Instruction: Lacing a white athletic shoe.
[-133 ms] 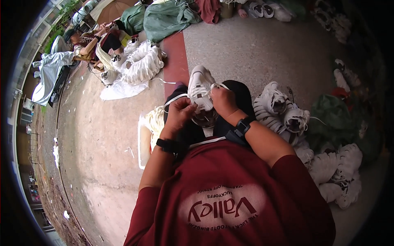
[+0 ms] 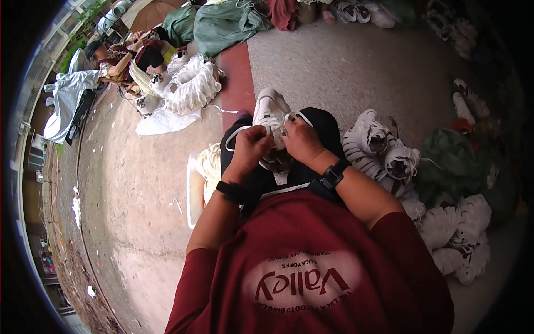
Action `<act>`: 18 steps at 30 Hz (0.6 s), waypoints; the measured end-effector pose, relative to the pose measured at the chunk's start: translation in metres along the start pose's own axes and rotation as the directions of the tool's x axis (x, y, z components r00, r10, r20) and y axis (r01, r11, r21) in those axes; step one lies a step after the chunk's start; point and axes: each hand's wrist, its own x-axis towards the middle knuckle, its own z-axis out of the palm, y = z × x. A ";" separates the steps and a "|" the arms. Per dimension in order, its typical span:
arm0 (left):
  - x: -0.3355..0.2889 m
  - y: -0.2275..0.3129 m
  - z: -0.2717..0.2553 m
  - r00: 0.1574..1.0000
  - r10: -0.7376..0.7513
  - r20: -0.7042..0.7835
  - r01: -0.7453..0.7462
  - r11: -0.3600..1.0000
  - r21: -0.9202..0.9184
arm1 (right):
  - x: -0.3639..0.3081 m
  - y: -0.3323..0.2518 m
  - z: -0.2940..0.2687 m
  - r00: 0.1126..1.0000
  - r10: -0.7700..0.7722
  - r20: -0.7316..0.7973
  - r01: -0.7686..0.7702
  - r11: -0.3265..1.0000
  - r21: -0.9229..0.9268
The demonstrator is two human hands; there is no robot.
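A white sneaker (image 2: 268, 101) rests between my knees, its toe pointing away from me. My left hand (image 2: 249, 146) is closed in a pinch at the left side of the lacing, and a white shoelace (image 2: 229, 140) loops out from it over my left knee. On the other side my right hand (image 2: 303, 139) grips the lace near the eyelets, with a short loop standing above its fingers. The two hands are close together over the shoe's tongue. My fingers partly cover the eyelets and the shoe's opening.
Right of my leg sit strung white sneakers (image 2: 372, 136), with more (image 2: 467, 222) nearer me and a green sack (image 2: 453, 161). A bundle of cream laces (image 2: 210, 166) lies at my left. Another person (image 2: 119, 67) sits far left beside a row of white shoes (image 2: 194, 89).
My left hand has moved up and in toward the lacing, closer to my right hand. The right hand has shifted slightly, and the lace loop on the left has changed shape.
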 end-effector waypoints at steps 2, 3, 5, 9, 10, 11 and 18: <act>0.009 0.000 0.011 1.000 -0.014 -0.011 0.014 1.000 0.023 | 0.000 0.002 0.002 0.998 -0.043 0.035 0.044 0.999 -0.026; 0.014 -0.001 0.016 0.998 0.032 -0.050 -0.021 0.979 0.203 | -0.001 0.002 0.005 0.998 -0.053 0.038 0.054 0.998 -0.020; 0.019 -0.002 0.021 0.991 0.117 -0.071 -0.071 0.885 0.461 | 0.000 0.003 0.010 0.999 -0.025 -0.031 0.025 1.000 0.018; 0.027 -0.007 0.029 0.977 0.213 -0.010 -0.155 0.745 0.649 | 0.000 0.005 0.015 0.998 0.023 -0.055 -0.017 0.993 0.118; 0.029 -0.008 0.031 0.978 0.207 -0.011 -0.152 0.750 0.644 | 0.000 0.005 0.015 0.997 0.027 -0.073 -0.018 0.992 0.123; 0.031 -0.010 0.033 0.972 0.236 -0.017 -0.158 0.702 0.695 | 0.000 0.005 0.015 0.995 0.029 -0.091 -0.017 0.992 0.126; 0.034 -0.026 0.038 0.949 0.316 -0.008 -0.176 0.548 0.818 | 0.001 0.004 0.017 0.994 0.003 -0.113 0.005 0.997 0.073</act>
